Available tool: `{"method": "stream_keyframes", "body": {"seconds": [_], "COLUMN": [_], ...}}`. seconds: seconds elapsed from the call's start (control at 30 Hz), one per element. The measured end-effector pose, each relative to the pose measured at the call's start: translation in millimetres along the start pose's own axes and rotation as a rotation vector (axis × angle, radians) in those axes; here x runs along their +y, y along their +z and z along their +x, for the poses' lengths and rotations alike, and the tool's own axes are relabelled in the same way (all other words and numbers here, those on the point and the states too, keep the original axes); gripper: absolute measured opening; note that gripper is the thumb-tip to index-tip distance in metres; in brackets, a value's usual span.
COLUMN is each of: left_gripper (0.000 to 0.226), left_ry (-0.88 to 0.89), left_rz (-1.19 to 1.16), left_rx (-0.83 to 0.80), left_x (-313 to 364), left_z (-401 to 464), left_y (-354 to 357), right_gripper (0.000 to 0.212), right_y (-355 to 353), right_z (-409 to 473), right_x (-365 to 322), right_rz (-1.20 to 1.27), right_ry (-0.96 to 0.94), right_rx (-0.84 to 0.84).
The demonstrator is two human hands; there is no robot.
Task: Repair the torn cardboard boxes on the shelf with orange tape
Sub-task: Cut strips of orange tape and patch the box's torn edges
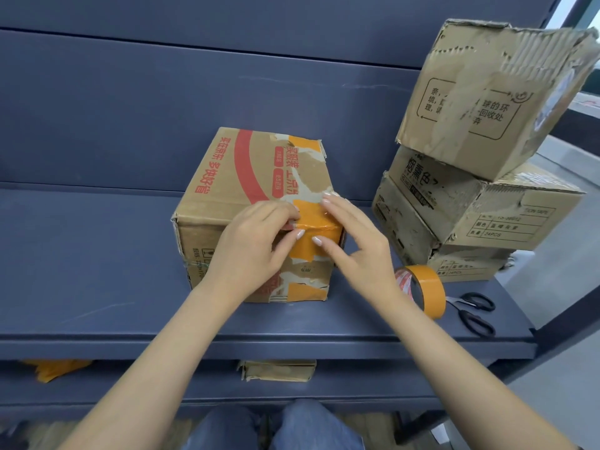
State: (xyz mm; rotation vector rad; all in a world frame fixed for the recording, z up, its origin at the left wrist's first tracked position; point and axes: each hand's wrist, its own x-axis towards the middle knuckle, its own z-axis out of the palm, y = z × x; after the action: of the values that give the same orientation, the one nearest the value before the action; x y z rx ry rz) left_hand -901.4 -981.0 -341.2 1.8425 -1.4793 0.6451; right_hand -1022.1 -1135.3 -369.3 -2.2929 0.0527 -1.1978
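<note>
A torn cardboard box (227, 177) with red print stands on the blue shelf (97, 287). A strip of orange tape (313, 219) is folded over its near right top edge. My left hand (250, 241) presses the strip's left side with curled fingers and thumb. My right hand (354, 235) lies on the strip's right side, fingers straight on the top face and thumb on the front face. More orange patches sit at the far top corner and the bottom front. The roll of orange tape (425, 287) stands on edge right of my right wrist.
Black-handled scissors (474, 311) lie near the shelf's right front corner. Three worn cardboard boxes (480, 203) are stacked at the right, the top one (487, 92) tilted. On the lower shelf are another box (279, 370) and an orange scrap (55, 368).
</note>
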Motion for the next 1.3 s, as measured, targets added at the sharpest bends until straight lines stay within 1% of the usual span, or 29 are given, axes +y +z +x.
{"method": "stream_keyframes", "body": {"seconds": [0.07, 0.13, 0.2, 0.23, 0.3, 0.37, 0.43, 0.53, 0.63, 0.73, 0.83, 0.93, 1.0, 1.13, 1.23, 1.3], "left_gripper": [0.028, 0.03, 0.031, 0.033, 0.042, 0.054, 0.055, 0.048, 0.044, 0.04, 0.034, 0.03, 0.031, 0.03, 0.037, 0.033], "left_ry": [-0.053, -0.124, -0.142, -0.149, -0.19, -0.196, -0.142, -0.125, -0.152, -0.167, -0.218, -0.376, -0.49, -0.66, -0.742, -0.784], "left_rz": [-0.085, -0.149, -0.079, -0.032, 0.031, 0.075, 0.144, 0.144, 0.107, 0.067, 0.024, -0.075, -0.191, -0.412, -0.48, -0.516], "left_rx": [-0.01, 0.053, 0.144, 0.164, 0.129, 0.047, 0.017, 0.062, 0.092, 0.132, 0.222, 0.349, 0.423, 0.537, 0.588, 0.612], "left_x": [0, -1, -5, -9, -18, -27, -32, -37, -38, -38, -40, -39, -35, -26, -23, -22], "left_z": [0, 0, 0, 0, -3, -9, -14, -15, -15, -16, -17, -21, -25, -37, -48, -54], "left_y": [-8, -19, -30, -35, -40, -39, -34, -30, -29, -29, -32, -39, -42, -38, -31, -27], "right_gripper": [0.056, 0.061, 0.065, 0.066, 0.068, 0.071, 0.065, 0.049, 0.048, 0.048, 0.055, 0.069, 0.071, 0.071, 0.072, 0.073], "right_y": [1, 2, 4, 6, 11, 17, 22, 31, 38, 39, 39, 32, 24, 11, 9, 8], "right_z": [-10, -19, -26, -30, -37, -44, -48, -57, -62, -61, -58, -47, -33, -11, -6, 0], "right_x": [-2, -5, -6, -5, -2, 1, 1, 2, 3, 2, -4, -14, -22, -34, -37, -40], "right_rz": [0.027, 0.06, 0.118, 0.152, 0.212, 0.231, 0.252, 0.235, 0.225, 0.238, 0.256, 0.189, 0.105, -0.041, -0.104, -0.138], "right_ry": [0.102, 0.205, 0.319, 0.378, 0.468, 0.539, 0.637, 0.745, 0.788, 0.78, 0.749, 0.654, 0.546, 0.325, 0.248, 0.194], "right_rx": [0.051, 0.097, 0.103, 0.09, 0.04, -0.028, -0.095, -0.218, -0.243, -0.179, -0.063, 0.058, 0.116, 0.158, 0.146, 0.145]}}
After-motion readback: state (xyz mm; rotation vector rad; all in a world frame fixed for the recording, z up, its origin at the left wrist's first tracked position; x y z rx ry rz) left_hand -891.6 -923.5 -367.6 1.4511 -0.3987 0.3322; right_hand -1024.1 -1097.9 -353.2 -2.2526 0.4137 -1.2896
